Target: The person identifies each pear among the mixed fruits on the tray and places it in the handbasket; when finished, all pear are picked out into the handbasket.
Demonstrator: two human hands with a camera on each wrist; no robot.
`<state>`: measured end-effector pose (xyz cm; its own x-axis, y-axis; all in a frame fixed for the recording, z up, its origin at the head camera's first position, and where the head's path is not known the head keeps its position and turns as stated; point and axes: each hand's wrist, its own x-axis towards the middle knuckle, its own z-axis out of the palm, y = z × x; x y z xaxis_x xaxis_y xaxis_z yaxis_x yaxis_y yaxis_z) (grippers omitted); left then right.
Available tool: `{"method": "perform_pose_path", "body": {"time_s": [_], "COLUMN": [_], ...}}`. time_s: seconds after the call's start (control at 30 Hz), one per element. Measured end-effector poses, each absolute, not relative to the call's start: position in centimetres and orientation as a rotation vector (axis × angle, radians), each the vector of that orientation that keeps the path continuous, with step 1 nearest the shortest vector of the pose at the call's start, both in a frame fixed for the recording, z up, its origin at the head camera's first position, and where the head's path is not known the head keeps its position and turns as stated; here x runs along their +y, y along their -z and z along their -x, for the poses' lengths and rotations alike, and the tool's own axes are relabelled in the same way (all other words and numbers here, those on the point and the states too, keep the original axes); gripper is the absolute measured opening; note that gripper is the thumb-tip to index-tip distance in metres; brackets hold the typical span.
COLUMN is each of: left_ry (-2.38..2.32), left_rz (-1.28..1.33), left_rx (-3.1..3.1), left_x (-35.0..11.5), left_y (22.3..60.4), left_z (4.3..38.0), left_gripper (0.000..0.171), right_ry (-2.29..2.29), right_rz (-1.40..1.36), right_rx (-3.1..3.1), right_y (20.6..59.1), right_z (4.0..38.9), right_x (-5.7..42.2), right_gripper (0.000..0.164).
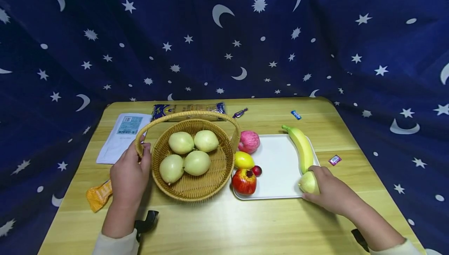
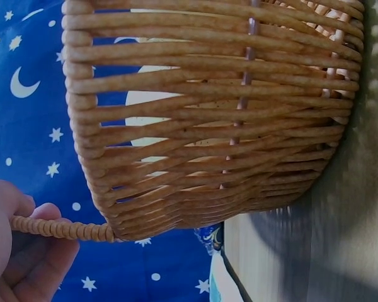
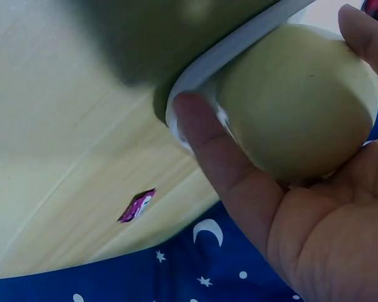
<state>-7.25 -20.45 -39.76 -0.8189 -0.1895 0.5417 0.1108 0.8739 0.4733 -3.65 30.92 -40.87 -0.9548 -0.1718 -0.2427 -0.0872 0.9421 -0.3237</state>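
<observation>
My left hand (image 1: 129,173) grips one side of the arched handle (image 2: 63,229) of a woven wicker basket (image 1: 210,186). Several pale green, rounded fruits (image 1: 197,163) lie inside the basket. At the near right corner of a white tray (image 1: 277,169), my right hand (image 1: 329,190) holds another pale green fruit (image 3: 296,100) between thumb and fingers. Touching or close to that fruit is the lower end of a banana (image 1: 301,146). On the tray's left side are a pink fruit (image 1: 249,142), a lemon (image 1: 243,160), a small dark red fruit (image 1: 257,170) and a red pomegranate (image 1: 244,182).
Behind the basket lies a long clear packet (image 1: 189,108) with blue ends. A white labelled packet (image 1: 122,138) and an orange wrapper (image 1: 99,196) are at the left. Small wrapped sweets include a purple one (image 1: 240,112), a blue one (image 1: 296,114) and a pink one (image 1: 334,160).
</observation>
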Motion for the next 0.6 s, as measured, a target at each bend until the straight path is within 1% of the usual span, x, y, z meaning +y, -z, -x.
{"method": "perform_pose_path", "body": {"time_s": [0.17,0.3,0.4,0.6], "left_ry": [0.667,0.654,0.648,0.652], "left_rz": [-0.051,-0.031,-0.021,-0.025], "left_rx": [-2.442,-2.429,-2.422,-2.424], "left_x": [-20.5,-20.6,-20.6,-20.6], "left_y": [39.8,39.8,39.8,39.9], "left_z": [7.2,7.3,7.2,7.3], "left_gripper": [0.033,0.032,0.032,0.033], "right_ry": [0.418,0.392,0.403,0.487], "right_rz": [0.206,0.255,0.37,0.738], "right_rx": [2.833,2.85,2.852,2.859], "right_y": [39.8,37.7,36.0,33.6], "right_z": [3.7,3.8,3.7,4.5], "right_x": [30.7,29.6,27.9,22.9], "right_gripper": [0.081,0.083,0.078,0.071]}}
